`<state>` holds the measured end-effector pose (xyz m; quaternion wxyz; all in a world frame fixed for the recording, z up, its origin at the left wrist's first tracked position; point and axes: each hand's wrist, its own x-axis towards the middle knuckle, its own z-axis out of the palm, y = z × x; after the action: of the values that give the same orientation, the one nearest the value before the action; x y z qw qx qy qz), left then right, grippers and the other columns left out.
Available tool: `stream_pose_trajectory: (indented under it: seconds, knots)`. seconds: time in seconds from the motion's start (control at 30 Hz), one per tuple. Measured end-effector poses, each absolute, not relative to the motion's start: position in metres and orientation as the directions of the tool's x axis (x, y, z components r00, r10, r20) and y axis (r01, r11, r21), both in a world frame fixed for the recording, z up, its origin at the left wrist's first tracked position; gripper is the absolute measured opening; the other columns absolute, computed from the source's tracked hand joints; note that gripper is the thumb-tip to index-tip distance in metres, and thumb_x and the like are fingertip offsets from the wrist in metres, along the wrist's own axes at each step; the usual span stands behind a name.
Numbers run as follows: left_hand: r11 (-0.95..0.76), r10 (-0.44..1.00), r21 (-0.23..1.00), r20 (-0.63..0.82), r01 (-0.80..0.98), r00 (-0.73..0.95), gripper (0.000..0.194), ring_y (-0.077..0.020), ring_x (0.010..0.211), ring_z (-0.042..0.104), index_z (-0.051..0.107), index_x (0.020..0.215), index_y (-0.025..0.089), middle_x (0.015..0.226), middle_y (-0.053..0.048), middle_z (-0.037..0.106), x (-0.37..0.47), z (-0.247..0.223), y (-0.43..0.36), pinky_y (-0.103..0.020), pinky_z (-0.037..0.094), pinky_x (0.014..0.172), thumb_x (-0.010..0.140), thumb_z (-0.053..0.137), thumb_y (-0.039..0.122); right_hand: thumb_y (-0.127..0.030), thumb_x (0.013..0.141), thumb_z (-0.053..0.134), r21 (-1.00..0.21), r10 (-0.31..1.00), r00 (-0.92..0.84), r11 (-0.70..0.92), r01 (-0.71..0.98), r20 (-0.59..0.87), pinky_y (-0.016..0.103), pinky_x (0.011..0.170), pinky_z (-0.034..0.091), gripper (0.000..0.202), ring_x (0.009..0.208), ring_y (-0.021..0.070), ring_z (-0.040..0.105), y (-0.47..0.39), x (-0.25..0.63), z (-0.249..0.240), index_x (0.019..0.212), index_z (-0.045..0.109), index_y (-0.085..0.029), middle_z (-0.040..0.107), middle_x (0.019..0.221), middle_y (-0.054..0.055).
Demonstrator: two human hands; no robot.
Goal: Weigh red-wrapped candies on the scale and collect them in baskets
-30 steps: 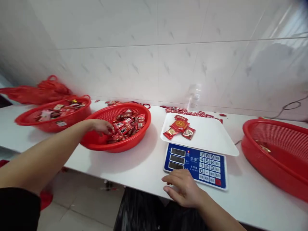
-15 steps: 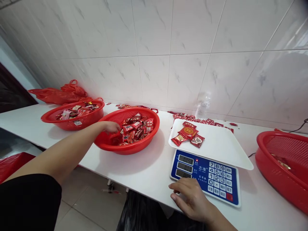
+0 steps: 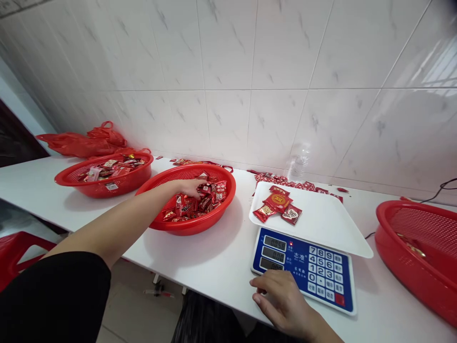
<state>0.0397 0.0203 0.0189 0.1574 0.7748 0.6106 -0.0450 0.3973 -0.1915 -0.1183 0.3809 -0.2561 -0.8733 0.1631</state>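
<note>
left hand (image 3: 191, 188): down inside the middle basket (image 3: 194, 226), fingers in among the loose packets (image 3: 187, 207). can't tell if it's actually gripping one, the fingertips are kinda buried
left arm (image 3: 132, 216): stretched over the basket's near left rim, black sleeve (image 3: 71, 286) up by the elbow
right hand (image 3: 282, 300): released, fingers loosely curled with the thumb apart, right at the near left corner of the scale (image 3: 303, 271). can't tell if it's touching it
middle basket packets: mostly red and dark red wrappers, heaped more to the right side
scale: blue front with number keys and three readouts, sitting on the white table (image 3: 203, 267)
tray (image 3: 324, 224): white, on top of the scale, with four packets (image 3: 278, 202) bunched at its left end, overlapping a bit
left basket (image 3: 105, 189): also red, holds a mixed pile of packets, red bags (image 3: 82, 143) just behind it
right basket (image 3: 410, 259): red again, partly cut off, a few small things (image 3: 414, 247) low inside, too blurry to name
back of the table: red packets (image 3: 285, 183) strewn along the tiled wall (image 3: 228, 52), clear bottle (image 3: 300, 162) standing there too
floor side: red stool (image 3: 14, 247) at left, black plastic bag (image 3: 207, 319) below the table edge
</note>
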Motion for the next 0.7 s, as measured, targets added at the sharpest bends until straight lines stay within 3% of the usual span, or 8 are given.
stream_pose_trajectory:
  seconds: [0.13,0.3,0.4,0.53,0.7]
  knots:
    - [-0.228,0.914,0.170,-0.301,0.959,0.270,0.084,-0.0262,0.134,0.037,0.035,0.143,0.024,0.151,-0.008,0.033,0.058,0.014,0.032,-0.028,0.036,0.103,0.067,0.062,0.046,-0.028,0.090,0.049,-0.481,0.578,-0.573,0.812,0.331,0.582,0.028,0.063,0.041,0.016,0.066,0.0171,0.063,-0.191,0.397,-0.119,0.099,0.060,-0.020,0.067,0.071,0.003]
    - [-0.169,0.948,0.086,-0.260,0.982,0.186,0.069,-0.0314,0.129,0.043,0.045,0.136,0.022,0.143,-0.013,0.045,0.073,0.000,0.052,-0.039,0.035,0.103,0.074,0.054,0.051,-0.029,0.090,0.049,-0.495,0.604,-0.550,0.794,0.353,0.577,0.028,0.065,0.042,0.016,0.067,0.0164,0.064,-0.190,0.396,-0.117,0.096,0.061,-0.020,0.068,0.072,0.003]
    - [-0.145,0.948,0.050,-0.279,0.988,0.153,0.067,-0.0349,0.128,0.043,0.050,0.132,0.022,0.140,-0.014,0.047,0.071,-0.003,0.060,-0.043,0.037,0.101,0.071,0.058,0.047,-0.029,0.090,0.049,-0.502,0.618,-0.539,0.784,0.365,0.573,0.027,0.066,0.043,0.017,0.066,0.0160,0.065,-0.189,0.396,-0.115,0.096,0.062,-0.021,0.068,0.072,0.003]
    - [-0.142,0.919,0.044,-0.366,0.989,0.148,0.067,-0.0355,0.111,0.056,0.061,0.122,0.019,0.128,-0.016,0.058,0.054,0.002,0.058,-0.040,0.046,0.088,0.057,0.067,0.032,-0.029,0.090,0.048,-0.500,0.613,-0.531,0.788,0.358,0.585,0.027,0.066,0.043,0.017,0.066,0.0162,0.065,-0.189,0.396,-0.114,0.096,0.062,-0.020,0.068,0.071,0.003]
    - [-0.118,0.892,0.089,-0.429,0.989,0.145,0.046,-0.0286,0.076,0.064,0.074,0.084,0.018,0.083,-0.009,0.072,0.020,0.009,0.034,-0.034,0.051,0.068,0.038,0.072,0.016,-0.028,0.089,0.050,-0.492,0.590,-0.546,0.804,0.333,0.595,0.027,0.065,0.043,0.016,0.066,0.0163,0.064,-0.190,0.396,-0.116,0.097,0.062,-0.020,0.068,0.072,0.003]
